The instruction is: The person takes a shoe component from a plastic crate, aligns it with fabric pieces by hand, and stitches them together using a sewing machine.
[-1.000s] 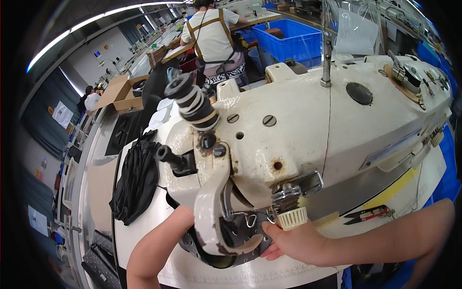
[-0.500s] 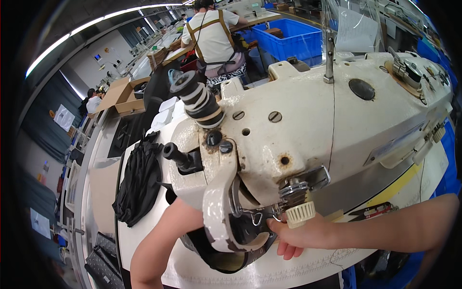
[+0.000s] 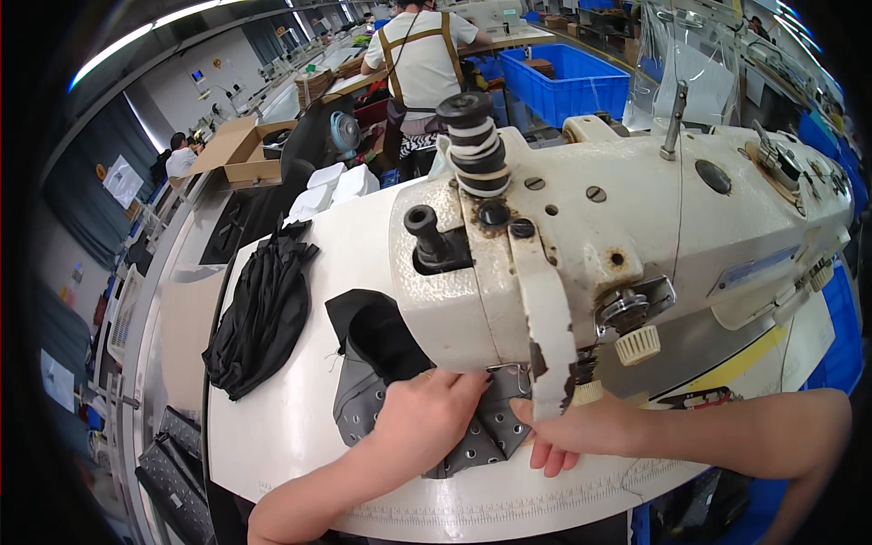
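Since earlier, I'm seeing both hands out from behind the machine head: left hand (image 3: 427, 413) and right hand (image 3: 565, 434) lying open, flat, pressing grey perforated fabric (image 3: 486, 434) on the counter (image 3: 291, 427) at the sewing machine (image 3: 599, 245); stitching looks barely begun.

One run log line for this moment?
left hand flat on grey perforated piece | right hand beside it | sewing machine above

Left hand (image 3: 427, 420) and right hand (image 3: 568, 434) flat on perforated grey piece (image 3: 486, 434) under cream sewing machine (image 3: 618, 236)
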Available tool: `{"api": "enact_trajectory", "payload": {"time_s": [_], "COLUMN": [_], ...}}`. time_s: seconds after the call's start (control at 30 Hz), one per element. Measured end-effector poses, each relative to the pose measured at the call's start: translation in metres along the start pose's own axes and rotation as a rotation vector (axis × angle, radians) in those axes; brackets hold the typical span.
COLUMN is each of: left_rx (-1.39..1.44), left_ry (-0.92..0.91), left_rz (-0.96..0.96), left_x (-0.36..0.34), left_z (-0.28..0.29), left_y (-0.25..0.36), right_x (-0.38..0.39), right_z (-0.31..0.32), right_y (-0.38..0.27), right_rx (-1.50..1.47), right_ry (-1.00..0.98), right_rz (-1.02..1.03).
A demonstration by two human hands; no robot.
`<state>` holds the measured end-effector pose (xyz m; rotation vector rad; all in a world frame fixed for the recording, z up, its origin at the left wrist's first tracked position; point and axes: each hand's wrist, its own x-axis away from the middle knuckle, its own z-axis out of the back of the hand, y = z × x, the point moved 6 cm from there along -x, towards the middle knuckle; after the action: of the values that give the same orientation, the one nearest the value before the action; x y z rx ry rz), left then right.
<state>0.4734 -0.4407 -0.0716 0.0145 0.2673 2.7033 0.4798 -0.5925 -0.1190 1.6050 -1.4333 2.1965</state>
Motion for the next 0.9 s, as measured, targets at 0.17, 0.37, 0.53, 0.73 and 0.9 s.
{"api": "enact_trajectory", "payload": {"time_s": [0.17, 0.37, 0.53, 0.73, 0.9], "left_rx": [-0.262, 0.148, 0.149, 0.172, 0.146], "left_ry": [0.306, 0.288, 0.165, 0.195, 0.239], "left_rz": [-0.393, -0.334, -0.213, -0.227, -0.292], "left_x": [0.013, -0.003, -0.001, 0.001, -0.001], "left_z": [0.007, -0.003, -0.008, -0.009, -0.005], "left_y": [0.026, 0.006, 0.007, 0.002, 0.004], "right_x": [0.005, 0.001, 0.005, -0.004, 0.000], "right_z": [-0.001, -0.003, -0.002, -0.006, -0.006], "right_y": [-0.005, -0.001, -0.005, -0.003, -0.001], "right_rx": [-0.004, -0.011, -0.018, 0.003, 0.038], "right_ry": [-0.060, -0.057, -0.063, -0.084, -0.057], "right_rz": [0.065, 0.017, 0.033, 0.017, -0.032]}}
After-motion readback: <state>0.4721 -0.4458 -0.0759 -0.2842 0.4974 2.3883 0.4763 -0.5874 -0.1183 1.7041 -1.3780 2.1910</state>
